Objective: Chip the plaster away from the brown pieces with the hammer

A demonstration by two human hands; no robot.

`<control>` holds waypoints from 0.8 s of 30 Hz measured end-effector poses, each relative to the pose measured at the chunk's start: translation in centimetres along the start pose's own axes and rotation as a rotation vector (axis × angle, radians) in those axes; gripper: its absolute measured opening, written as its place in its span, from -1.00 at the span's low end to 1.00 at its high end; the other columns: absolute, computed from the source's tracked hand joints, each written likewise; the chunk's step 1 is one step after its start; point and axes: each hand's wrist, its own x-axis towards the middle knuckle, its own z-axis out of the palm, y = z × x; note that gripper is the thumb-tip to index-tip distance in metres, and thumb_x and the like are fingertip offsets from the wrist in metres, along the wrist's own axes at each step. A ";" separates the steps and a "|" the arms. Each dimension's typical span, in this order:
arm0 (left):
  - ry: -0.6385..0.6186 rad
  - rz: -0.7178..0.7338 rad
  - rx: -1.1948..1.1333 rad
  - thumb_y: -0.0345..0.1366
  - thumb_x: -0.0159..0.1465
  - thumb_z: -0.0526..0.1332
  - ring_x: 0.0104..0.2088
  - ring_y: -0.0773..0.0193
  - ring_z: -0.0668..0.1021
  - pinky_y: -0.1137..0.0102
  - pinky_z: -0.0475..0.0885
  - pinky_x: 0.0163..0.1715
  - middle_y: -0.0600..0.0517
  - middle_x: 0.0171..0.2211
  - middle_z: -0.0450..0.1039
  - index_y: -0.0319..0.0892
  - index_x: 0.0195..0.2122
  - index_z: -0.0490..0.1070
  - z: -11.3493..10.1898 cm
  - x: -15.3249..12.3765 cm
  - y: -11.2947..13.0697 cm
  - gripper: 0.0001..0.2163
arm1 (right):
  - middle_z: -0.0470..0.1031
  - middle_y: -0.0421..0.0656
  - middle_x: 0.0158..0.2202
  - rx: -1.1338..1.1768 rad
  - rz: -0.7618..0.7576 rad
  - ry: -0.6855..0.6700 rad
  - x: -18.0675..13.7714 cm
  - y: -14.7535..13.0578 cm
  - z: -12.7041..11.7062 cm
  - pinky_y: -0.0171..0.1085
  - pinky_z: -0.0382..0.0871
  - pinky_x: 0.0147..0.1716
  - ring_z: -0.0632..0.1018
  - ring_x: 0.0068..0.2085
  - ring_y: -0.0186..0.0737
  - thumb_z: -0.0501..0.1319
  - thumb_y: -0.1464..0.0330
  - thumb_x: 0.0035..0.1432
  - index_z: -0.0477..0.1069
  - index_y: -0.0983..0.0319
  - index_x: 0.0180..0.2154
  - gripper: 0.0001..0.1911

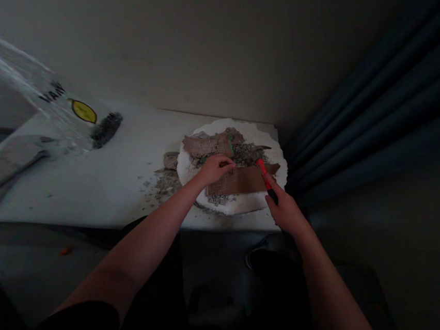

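A round white slab [205, 197] lies on a low white table [97, 184], covered with brown flat pieces [241, 181] and grey rubble [244, 154]. My left hand [214, 168] is closed, pressing down on a brown piece near the slab's middle, beside something small and green [230, 146]. My right hand [286, 210] grips a tool with a red and black handle [266, 180]; its red end points into the rubble.
A clear plastic bag [47, 101] with a yellow label and dark contents lies at the table's left. Grey crumbs [161, 183] are scattered left of the slab. Dark blue curtains [384, 108] hang at right. A shoe [262, 252] shows on the floor below the table edge.
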 end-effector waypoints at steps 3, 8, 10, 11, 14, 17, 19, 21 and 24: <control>-0.061 -0.031 -0.067 -0.25 0.23 0.32 -0.33 0.21 0.62 0.31 0.52 -0.23 0.01 -0.33 0.64 -0.15 -0.21 0.60 0.3 -0.2 -0.4 -0.85 | 0.58 0.01 0.07 0.098 0.042 -0.034 0.1 0.2 0.1 -0.07 0.51 -0.11 0.64 -0.06 0.03 0.06 0.38 0.33 -0.04 0.10 0.47 -0.27; -0.041 0.003 -0.021 -0.25 0.24 0.32 -0.31 0.19 0.63 0.31 0.51 -0.19 0.02 -0.31 0.65 -0.15 -0.24 0.60 0.7 -0.5 0.0 -0.87 | 0.58 0.02 0.07 0.118 0.076 -0.047 0.1 0.1 0.2 -0.06 0.48 -0.08 0.62 -0.01 0.07 0.07 0.37 0.32 -0.02 0.10 0.47 -0.27; 0.008 0.020 0.001 -0.26 0.27 0.30 -0.28 0.19 0.64 0.30 0.50 -0.16 0.01 -0.28 0.65 -0.15 -0.24 0.60 0.8 -0.5 0.2 -0.88 | 0.59 0.02 0.06 0.112 0.068 -0.048 0.1 0.0 0.2 -0.05 0.48 -0.08 0.62 -0.02 0.07 0.07 0.37 0.32 -0.02 0.10 0.46 -0.28; 0.027 0.023 0.008 -0.27 0.28 0.29 -0.28 0.19 0.64 0.30 0.50 -0.16 0.01 -0.27 0.65 -0.15 -0.24 0.60 0.8 -0.5 0.2 -0.88 | 0.59 0.02 0.05 0.110 0.066 -0.047 0.1 0.0 0.2 -0.05 0.48 -0.09 0.62 -0.02 0.08 0.07 0.37 0.32 -0.02 0.10 0.46 -0.28; 0.033 0.029 0.026 -0.27 0.28 0.29 -0.29 0.20 0.63 0.31 0.49 -0.18 0.02 -0.28 0.65 -0.14 -0.23 0.59 0.8 -0.5 0.3 -0.89 | 0.59 0.03 0.05 0.120 0.065 -0.045 0.0 -0.1 0.2 -0.02 0.48 -0.07 0.61 0.00 0.10 0.07 0.39 0.32 -0.02 0.09 0.47 -0.27; 0.016 0.028 0.033 -0.27 0.29 0.29 -0.31 0.21 0.62 0.32 0.48 -0.19 0.03 -0.29 0.64 -0.14 -0.23 0.59 1.0 -0.5 0.2 -0.89 | 0.56 0.02 0.10 0.138 0.047 -0.038 0.0 -0.2 0.1 0.00 0.48 -0.04 0.60 0.04 0.10 0.08 0.41 0.31 -0.02 0.07 0.47 -0.26; 0.011 0.017 0.023 -0.26 0.29 0.29 -0.31 0.21 0.62 0.32 0.48 -0.20 0.02 -0.29 0.64 -0.14 -0.23 0.59 1.1 -0.5 0.1 -0.88 | 0.54 0.01 0.14 0.147 0.041 -0.036 -0.1 -0.3 0.1 0.02 0.48 -0.02 0.59 0.06 0.11 0.07 0.42 0.31 -0.02 0.06 0.46 -0.26; 0.011 0.011 0.016 -0.26 0.30 0.28 -0.30 0.21 0.61 0.33 0.47 -0.20 0.02 -0.29 0.64 -0.14 -0.22 0.60 1.1 -0.6 0.1 -0.88 | 0.52 0.01 0.17 0.149 0.040 -0.036 0.0 -0.3 0.1 0.03 0.49 -0.02 0.58 0.07 0.11 0.07 0.42 0.31 -0.02 0.05 0.46 -0.26; 0.017 0.021 0.030 -0.28 0.30 0.28 -0.31 0.21 0.61 0.33 0.46 -0.20 0.02 -0.30 0.64 -0.14 -0.22 0.60 1.1 -0.6 0.1 -0.88 | 0.51 0.01 0.17 0.138 0.044 -0.034 0.0 -0.4 0.1 0.04 0.51 -0.05 0.59 0.06 0.13 0.08 0.42 0.31 -0.01 0.05 0.46 -0.26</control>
